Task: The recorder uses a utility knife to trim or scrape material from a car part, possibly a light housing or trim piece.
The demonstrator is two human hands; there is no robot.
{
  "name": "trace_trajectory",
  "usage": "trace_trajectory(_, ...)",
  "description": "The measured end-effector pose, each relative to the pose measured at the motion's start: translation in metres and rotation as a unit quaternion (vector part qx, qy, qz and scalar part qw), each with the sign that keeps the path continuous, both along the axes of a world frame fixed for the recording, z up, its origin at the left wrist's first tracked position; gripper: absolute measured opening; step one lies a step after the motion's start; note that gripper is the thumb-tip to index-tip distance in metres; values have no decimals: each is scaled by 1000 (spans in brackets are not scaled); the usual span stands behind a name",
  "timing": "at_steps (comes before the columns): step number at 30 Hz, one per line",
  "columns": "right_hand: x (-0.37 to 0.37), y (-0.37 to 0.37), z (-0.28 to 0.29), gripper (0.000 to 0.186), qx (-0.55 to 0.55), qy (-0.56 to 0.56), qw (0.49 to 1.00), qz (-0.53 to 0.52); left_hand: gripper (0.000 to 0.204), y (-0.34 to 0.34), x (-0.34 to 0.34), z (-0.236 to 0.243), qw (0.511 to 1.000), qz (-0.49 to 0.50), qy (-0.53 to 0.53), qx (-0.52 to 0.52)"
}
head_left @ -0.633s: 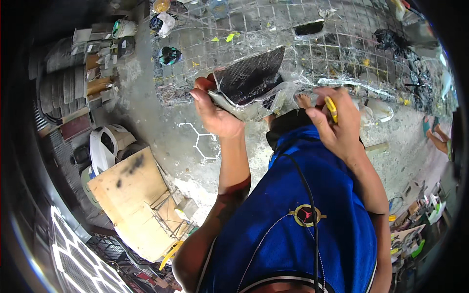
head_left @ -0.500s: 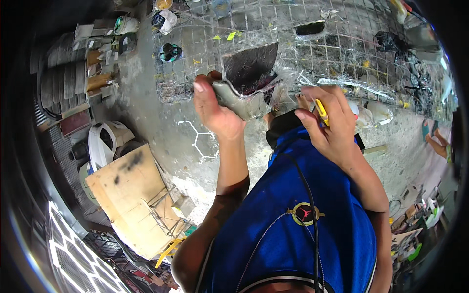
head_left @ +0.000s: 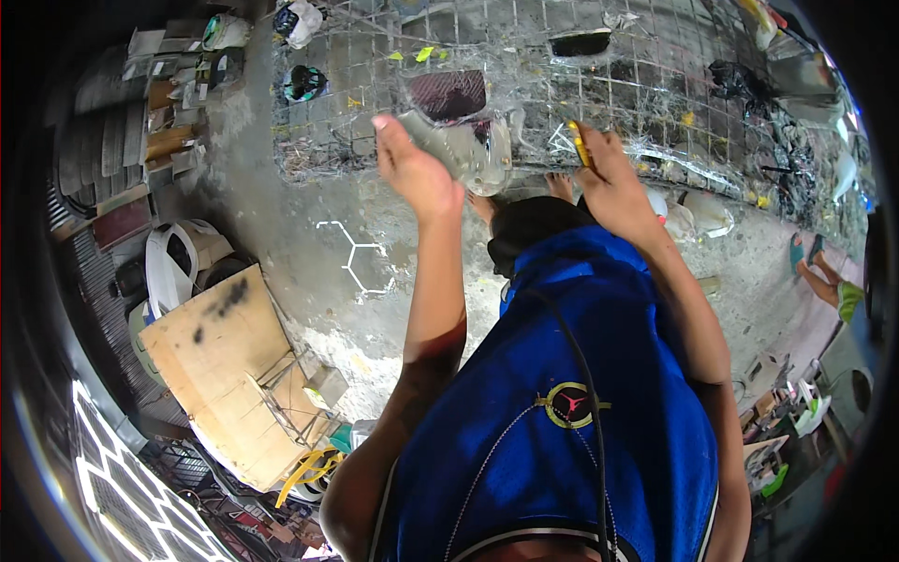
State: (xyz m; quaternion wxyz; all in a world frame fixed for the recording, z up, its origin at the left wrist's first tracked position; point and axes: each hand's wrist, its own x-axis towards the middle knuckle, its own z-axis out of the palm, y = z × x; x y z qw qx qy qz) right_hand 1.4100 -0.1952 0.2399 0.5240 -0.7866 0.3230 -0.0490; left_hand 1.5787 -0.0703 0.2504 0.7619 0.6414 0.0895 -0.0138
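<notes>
My left hand (head_left: 419,176) is closed on the near left side of a curved grey shell-like piece (head_left: 461,155). Its fingers are partly hidden behind the piece. Along the far side of that piece shows a dark, purplish textured panel (head_left: 449,96), and clear film seems to hang at its right end. My right hand (head_left: 613,178) grips a slim yellow tool (head_left: 581,145), which looks like a utility knife, pointing away from me. The tool is apart from the grey piece. Both hands are held in front of me, above the edge of a wire grid (head_left: 524,56) covered in film.
On the grid lie a dark oblong piece (head_left: 580,43), black plastic (head_left: 740,82) and film scraps. A wooden board (head_left: 225,361) leans at the left, near white moulded parts (head_left: 178,267) and stacked panels (head_left: 103,159). Another person's sandalled feet (head_left: 807,258) show at the right.
The grey piece has tilted and moved away from me, with the left hand still on it. My right hand has shifted away from me, and the yellow tool now points outward. The whole view has shifted slightly.
</notes>
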Motion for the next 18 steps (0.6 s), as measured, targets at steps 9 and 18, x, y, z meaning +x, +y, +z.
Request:
trace_trajectory(9,15,20,-53,46,-122,-6,981,154,36,-7,10,-142,971,-159,-108,145)
trace_trajectory(18,37,33,-69,49,-153,93,971,156,34,-7,7,-144,937,-274,-112,188)
